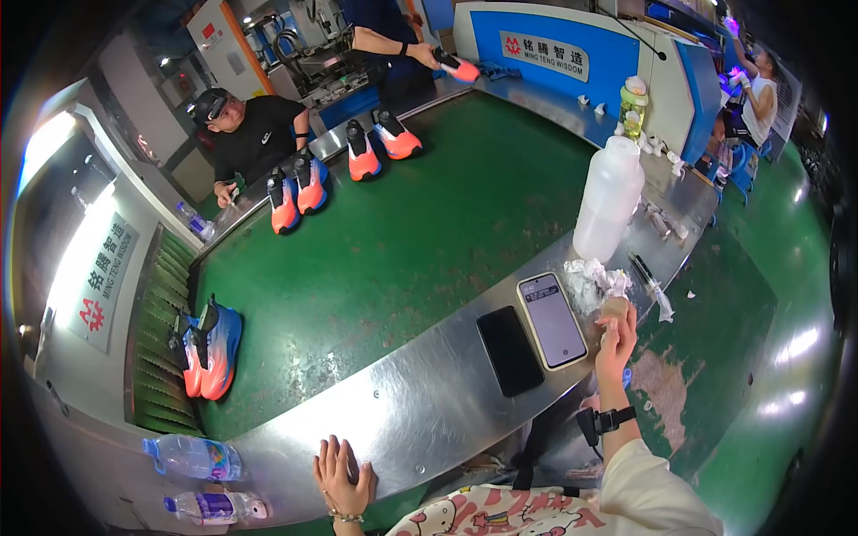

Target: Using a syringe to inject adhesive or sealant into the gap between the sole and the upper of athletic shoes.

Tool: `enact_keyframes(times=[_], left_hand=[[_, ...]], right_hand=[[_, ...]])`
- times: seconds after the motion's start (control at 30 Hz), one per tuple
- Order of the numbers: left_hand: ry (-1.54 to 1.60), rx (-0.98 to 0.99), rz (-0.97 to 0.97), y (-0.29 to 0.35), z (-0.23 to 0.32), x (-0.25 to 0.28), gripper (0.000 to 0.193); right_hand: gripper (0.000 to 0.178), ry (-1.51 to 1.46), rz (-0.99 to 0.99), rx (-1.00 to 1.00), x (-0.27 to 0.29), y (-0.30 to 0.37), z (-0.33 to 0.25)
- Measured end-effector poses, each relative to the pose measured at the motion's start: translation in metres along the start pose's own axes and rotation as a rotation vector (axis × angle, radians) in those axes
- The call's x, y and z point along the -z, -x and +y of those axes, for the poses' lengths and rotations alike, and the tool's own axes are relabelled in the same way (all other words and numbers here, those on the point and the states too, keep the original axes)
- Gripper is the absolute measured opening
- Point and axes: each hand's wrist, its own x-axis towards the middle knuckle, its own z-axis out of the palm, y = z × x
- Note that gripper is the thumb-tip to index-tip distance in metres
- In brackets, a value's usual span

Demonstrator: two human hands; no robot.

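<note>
My left hand [342, 473] lies with its fingers stretched on the near metal edge of the table, holding nothing. At the right, my right hand [615, 344] has its fingers closed around a small tan piece [614, 309], whose kind I cannot make out. Crumpled white tissue [585, 281] lies just beyond that hand. Beside it are a phone with a lit screen [552, 322] and a dark phone [510, 351], both flat on the metal. A large white plastic bottle [609, 201] stands behind the tissue.
Orange and blue sneakers stand on the green conveyor belt [357, 277]: a pair at left [214, 348], several at the far edge [310, 179]. One person [259, 134] sits there; another's hand holds a sneaker [458, 67]. Plastic bottles [192, 457] lie near left; a syringe-like tube [651, 279] lies right.
</note>
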Motion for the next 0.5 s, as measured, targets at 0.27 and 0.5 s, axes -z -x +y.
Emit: enact_keyframes(times=[0.27,0.5], left_hand=[[-0.025,-0.001,-0.028,-0.0021,0.0031,0.0031,0.055],[-0.041,-0.016,-0.048,-0.005,0.0058,0.0015,0.058]], right_hand=[[0.026,0.009,-0.001,0.008,-0.0018,-0.0009,-0.0044],[0.029,0.011,0.031,0.039,0.0013,-0.0055,-0.006]])
